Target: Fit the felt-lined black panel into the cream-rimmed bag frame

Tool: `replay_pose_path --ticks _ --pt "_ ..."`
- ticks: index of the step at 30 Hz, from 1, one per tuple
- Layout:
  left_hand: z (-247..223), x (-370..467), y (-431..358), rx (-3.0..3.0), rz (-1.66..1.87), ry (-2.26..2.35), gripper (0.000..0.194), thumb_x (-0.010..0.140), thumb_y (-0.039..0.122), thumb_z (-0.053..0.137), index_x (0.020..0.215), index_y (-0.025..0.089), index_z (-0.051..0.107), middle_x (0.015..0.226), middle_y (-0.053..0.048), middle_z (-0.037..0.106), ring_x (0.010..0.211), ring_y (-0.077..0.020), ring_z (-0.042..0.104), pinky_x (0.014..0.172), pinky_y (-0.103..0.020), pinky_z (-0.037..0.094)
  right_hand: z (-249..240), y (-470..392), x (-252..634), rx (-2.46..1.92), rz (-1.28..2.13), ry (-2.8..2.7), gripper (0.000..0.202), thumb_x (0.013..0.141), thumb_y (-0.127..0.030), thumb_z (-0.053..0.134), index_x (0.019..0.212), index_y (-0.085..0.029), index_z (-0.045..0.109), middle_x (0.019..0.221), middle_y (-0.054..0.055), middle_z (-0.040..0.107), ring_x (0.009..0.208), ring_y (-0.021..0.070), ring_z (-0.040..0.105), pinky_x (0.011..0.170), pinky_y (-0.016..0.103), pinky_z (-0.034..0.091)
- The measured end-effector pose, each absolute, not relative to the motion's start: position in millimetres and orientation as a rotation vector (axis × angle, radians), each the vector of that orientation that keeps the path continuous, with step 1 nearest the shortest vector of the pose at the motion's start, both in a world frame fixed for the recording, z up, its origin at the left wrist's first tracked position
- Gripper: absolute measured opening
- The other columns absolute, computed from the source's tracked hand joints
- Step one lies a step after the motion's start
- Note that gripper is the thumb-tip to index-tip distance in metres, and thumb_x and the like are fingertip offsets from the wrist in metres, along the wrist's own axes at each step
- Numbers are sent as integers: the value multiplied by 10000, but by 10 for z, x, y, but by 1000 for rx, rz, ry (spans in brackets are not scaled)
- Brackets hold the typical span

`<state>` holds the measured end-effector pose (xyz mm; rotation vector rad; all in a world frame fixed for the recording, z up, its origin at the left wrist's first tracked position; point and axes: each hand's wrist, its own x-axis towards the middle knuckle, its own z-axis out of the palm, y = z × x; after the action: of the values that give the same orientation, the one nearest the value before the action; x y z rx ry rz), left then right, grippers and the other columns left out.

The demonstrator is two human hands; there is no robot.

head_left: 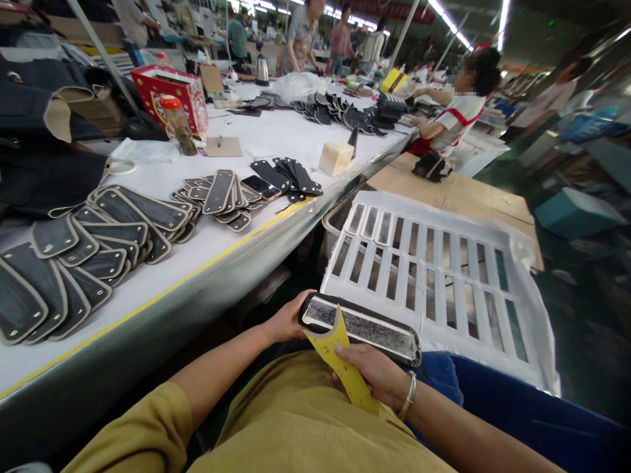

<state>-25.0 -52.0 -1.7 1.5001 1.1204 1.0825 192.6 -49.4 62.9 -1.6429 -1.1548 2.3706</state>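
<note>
My left hand [290, 320] grips one end of a long black piece with rounded ends [374, 332], which has a grey speckled face edged in white. My right hand [377, 374] is closed around a yellow strip [326, 347] with a notched, curved end. The strip's tip overlaps the speckled face of the black piece. Just beyond my hands lies a white slotted tray [419, 276]. Three of its slots, at the far left corner, hold grey strips [369, 223].
Along the table [276, 256] on my left lie stacks of dark pads with pale edges [118, 223]. A phone [261, 187], a pale block [336, 157], a red-capped bottle [178, 125] and a red box [170, 89] sit farther back. Past the cardboard [458, 190], a co-worker [456, 112] sits at the table.
</note>
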Motion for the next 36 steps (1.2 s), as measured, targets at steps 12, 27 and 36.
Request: replay_pose_path --ticks 12,27,36 --pt "-299 -149 -542 1266 1237 1182 800 618 237 746 1320 216 365 1242 -92 541 1101 -257 528 989 -387 385 507 -650 1487 -1655 2337 -1225 393 822 -468 506 838 -91 612 684 95 675 395 75 503 296 151 212" --pt "-223 -60 -732 222 1398 544 669 855 640 321 1325 182 451 1271 -125 547 1161 -272 510 999 -387 370 379 -895 1144 -1548 2322 -879 469 719 -550 602 811 -91 593 737 110 679 450 104 569 355 171 408" --pt "-127 -83 -625 239 1363 771 654 787 647 473 1212 159 572 1181 -129 615 1165 -296 509 1030 -407 343 414 -843 1091 -1531 2357 -737 413 756 -485 611 881 -93 571 794 120 688 519 139 630 388 181 464"
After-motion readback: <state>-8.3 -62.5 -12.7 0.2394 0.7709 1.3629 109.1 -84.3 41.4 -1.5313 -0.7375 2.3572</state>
